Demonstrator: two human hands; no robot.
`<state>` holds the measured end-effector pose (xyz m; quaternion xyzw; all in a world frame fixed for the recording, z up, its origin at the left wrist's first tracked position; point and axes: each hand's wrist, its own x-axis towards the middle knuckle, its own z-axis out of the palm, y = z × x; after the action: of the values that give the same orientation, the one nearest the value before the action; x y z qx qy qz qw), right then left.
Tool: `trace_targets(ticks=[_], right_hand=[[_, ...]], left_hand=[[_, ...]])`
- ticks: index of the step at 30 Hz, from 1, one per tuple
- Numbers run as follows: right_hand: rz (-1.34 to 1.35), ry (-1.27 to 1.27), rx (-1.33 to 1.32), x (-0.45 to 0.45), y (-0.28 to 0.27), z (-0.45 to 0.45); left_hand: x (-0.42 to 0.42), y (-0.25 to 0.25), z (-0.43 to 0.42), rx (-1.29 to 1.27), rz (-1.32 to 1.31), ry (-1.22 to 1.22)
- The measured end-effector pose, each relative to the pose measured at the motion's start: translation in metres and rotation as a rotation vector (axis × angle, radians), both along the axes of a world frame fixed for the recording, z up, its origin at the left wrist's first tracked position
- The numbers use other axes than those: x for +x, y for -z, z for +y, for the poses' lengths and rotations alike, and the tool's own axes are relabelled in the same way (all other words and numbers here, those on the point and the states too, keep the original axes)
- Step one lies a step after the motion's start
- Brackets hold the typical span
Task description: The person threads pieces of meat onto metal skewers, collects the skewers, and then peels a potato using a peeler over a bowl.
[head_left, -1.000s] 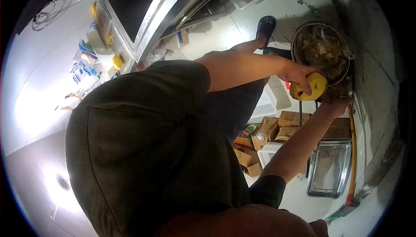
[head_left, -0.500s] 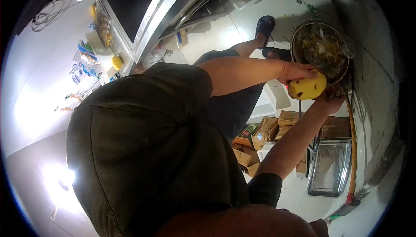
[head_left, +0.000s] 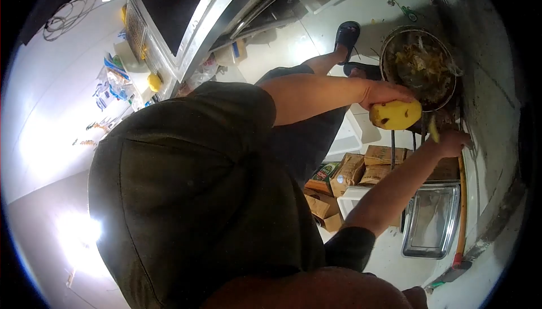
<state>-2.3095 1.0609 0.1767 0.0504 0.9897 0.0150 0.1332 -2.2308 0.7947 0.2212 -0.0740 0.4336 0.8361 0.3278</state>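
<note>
My left hand (head_left: 388,93) is wrapped round a large yellow potato (head_left: 398,115), which looks peeled and has several dark spots. Just below it in view, my right hand (head_left: 453,142) is closed, apart from the potato and close to the wall. A small pale, shiny bit shows at its fingertips, but what it grips is mostly hidden. A thin yellow strip of peel (head_left: 433,129) is beside the right hand. Near both hands stands a round bucket (head_left: 389,55) with wet yellow-brown scraps (head_left: 420,63) inside.
Brown paper packages (head_left: 347,173) and a clear rectangular container (head_left: 432,218) lie below the right forearm. A long wooden handle (head_left: 462,213) leans along the wall. On the counter, another yellow potato-like item (head_left: 154,82) lies near plastic bags (head_left: 116,77). My sandalled foot (head_left: 346,33) stands near the bucket.
My right hand has moved away from the potato, right and downward toward the wall. The yellow strip now shows beside it. My left hand has shifted slightly left with the potato.
</note>
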Motion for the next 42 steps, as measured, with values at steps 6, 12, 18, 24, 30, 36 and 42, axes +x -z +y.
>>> trace_targets(ticks=[6,12,18,24,30,36,42], right_hand=[[-0.020,0.657,-0.840,0.020,-0.061,-0.076],[0.210,0.013,0.020,0.024,0.011,-0.014],[-0.041,0.783,-0.657,0.018,-0.037,-0.045],[0.172,0.456,-0.658,0.030,0.001,-0.043],[0.108,1.438,-1.268,0.014,-0.037,-0.053],[-0.203,1.035,-1.971,0.054,-0.039,-0.027],[0.233,0.705,-0.837,0.036,-0.003,-0.026]], left_hand=[[-0.021,-0.024,0.002,0.136,-0.711,0.009],[-0.017,-0.014,0.009,-0.031,-0.566,0.055],[-0.020,-0.020,0.000,0.073,-0.711,0.071],[-0.004,0.011,0.017,0.109,-0.547,0.050],[-0.008,-0.002,0.003,0.298,-0.844,0.080],[-0.013,-0.016,0.003,0.250,-0.763,0.040],[-0.013,-0.025,0.005,0.301,-0.871,0.051]])
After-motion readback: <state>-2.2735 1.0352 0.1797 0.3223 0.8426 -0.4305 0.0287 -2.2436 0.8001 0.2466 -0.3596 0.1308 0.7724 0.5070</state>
